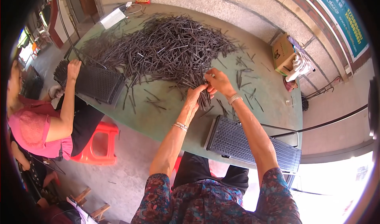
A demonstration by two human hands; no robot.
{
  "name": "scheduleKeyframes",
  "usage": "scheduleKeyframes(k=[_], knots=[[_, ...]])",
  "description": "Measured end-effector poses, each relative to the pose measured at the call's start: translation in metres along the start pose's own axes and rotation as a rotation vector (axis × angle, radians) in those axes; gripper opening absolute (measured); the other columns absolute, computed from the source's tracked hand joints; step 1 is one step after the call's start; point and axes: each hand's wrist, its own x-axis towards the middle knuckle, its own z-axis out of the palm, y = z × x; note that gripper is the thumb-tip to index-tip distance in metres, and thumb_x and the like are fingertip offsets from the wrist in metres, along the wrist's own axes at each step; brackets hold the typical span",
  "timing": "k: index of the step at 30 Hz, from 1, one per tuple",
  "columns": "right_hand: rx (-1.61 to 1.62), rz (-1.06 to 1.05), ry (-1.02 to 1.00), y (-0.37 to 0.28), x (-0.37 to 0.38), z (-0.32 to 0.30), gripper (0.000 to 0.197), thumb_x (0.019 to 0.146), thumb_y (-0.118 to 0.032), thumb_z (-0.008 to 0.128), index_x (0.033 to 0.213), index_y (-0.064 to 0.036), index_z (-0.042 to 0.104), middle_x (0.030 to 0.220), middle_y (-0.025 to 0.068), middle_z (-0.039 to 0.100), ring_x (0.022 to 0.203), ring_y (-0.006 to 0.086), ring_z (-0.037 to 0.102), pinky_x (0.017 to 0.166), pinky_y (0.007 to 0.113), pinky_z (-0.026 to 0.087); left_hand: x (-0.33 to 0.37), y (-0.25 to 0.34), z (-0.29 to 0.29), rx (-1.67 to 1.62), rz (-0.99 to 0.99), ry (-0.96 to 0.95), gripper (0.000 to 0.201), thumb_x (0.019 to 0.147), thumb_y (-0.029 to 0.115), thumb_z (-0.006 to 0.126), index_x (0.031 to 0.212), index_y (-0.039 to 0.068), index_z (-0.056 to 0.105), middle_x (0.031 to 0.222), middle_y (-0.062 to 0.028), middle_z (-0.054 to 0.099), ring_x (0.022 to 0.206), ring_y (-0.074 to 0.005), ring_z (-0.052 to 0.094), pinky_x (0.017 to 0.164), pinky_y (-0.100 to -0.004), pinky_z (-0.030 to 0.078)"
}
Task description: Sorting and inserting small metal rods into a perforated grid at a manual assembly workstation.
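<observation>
Head view: appears to gather a bundle [204, 100] of dark sticks at the near edge of the pile [178, 41] on the table [158, 122]. Wraps left hand [195, 95] round the bundle; curls right hand [217, 82] against it, fingertip contact partly hidden. Likely calls next for steady pressure and level ends. Around: rack [230, 139] below right forearm; second rack [99, 83] beside co-worker [37, 125]; carton [282, 54] near wall. In the way: loose sticks [239, 78].

Stone wall [245, 6] lines the tabletop's [273, 99] far edge, a red stool [110, 144] stands by the near edge on grey floor [132, 154], white light [338, 190] blazes past the near-right corner!
</observation>
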Motion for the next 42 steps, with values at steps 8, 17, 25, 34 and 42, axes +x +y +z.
scheduleKeyframes(k=[8,17,25,34,42], knots=[[0.060,-0.007,-0.065,0.042,-0.018,-0.007,0.045,0.084,-0.004,0.049,0.128,0.0005,0.044,0.101,0.0182,0.063,0.070,0.0210,0.066,0.056,0.032,0.056,0.015,0.024,-0.003,-0.218,0.002,0.142,0.019,0.083,0.017,0.070,0.082,0.000,0.062,0.070,-0.0099,0.063,0.059,-0.0216,0.062,0.053,-0.0351,0.054],[-0.228,-0.219,-0.192,0.055,-0.034,0.020,0.024,0.085,-0.018,0.065,0.103,-0.0016,0.064,0.093,0.0104,0.065,0.079,0.0172,0.063,0.067,0.031,0.049,0.017,0.033,0.002,-0.384,0.087,0.126,0.018,0.083,0.016,0.071,0.080,0.003,0.059,0.072,-0.0085,0.062,0.062,-0.0207,0.061,0.057,-0.0360,0.054],[-0.622,-0.246,-0.195,0.046,-0.048,-0.027,0.022,0.086,-0.027,0.060,0.090,-0.0073,0.068,0.082,0.0133,0.067,0.078,0.0345,0.062,0.069,0.042,0.048,0.009,0.042,-0.024,-0.191,0.010,0.119,0.014,0.083,0.012,0.068,0.086,0.000,0.062,0.073,-0.0088,0.062,0.064,-0.0204,0.062,0.070,-0.0387,0.058],[-0.483,-0.241,-0.195,0.037,-0.034,-0.017,0.022,0.088,-0.020,0.055,0.096,-0.0027,0.066,0.084,0.0149,0.066,0.076,0.0264,0.062,0.071,0.036,0.049,-0.019,0.007,-0.015,0.021,-0.190,0.143,0.020,0.082,0.009,0.065,0.092,-0.008,0.062,0.087,-0.0195,0.068,0.079,-0.0314,0.070,0.071,-0.0411,0.061],[-0.121,-0.177,-0.005,0.041,-0.044,0.016,0.053,0.092,-0.039,0.061,0.114,0.0081,0.052,0.084,0.0125,0.062,0.072,0.0179,0.061,0.067,0.033,0.050,-0.052,-0.007,-0.002,0.271,-0.042,0.123,0.018,0.078,0.008,0.071,0.092,-0.001,0.063,0.073,-0.0090,0.065,0.058,-0.0192,0.064,0.056,-0.0328,0.057]])
